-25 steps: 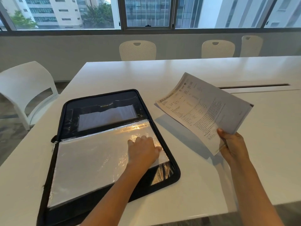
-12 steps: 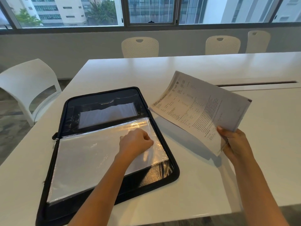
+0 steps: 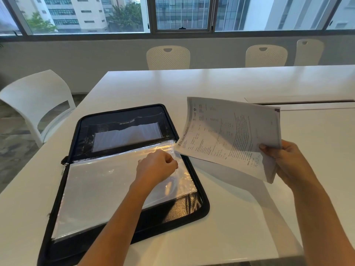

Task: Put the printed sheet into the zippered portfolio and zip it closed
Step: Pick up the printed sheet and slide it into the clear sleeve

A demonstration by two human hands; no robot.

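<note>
The black zippered portfolio [image 3: 199,206] lies wide open on the white table [image 3: 221,83], with clear plastic sleeves [image 3: 99,191] spread over its near half. My left hand [image 3: 156,167] rests on the sleeves near their far right corner, fingers pinched on the top sleeve's edge. My right hand [image 3: 284,162] holds the printed sheet [image 3: 228,135] by its near right corner, tilted up in the air just right of the portfolio. The sheet's far left corner hangs over the portfolio's right edge, close to my left hand.
A white chair [image 3: 36,100] stands at the table's left side. Three more white chairs [image 3: 168,57] line the far side under the windows. A dark cable slot [image 3: 305,102] runs across the table at the right.
My left hand slid up toward the sleeves' far right corner and curled into a pinch. The sheet came left, closer to the portfolio.
</note>
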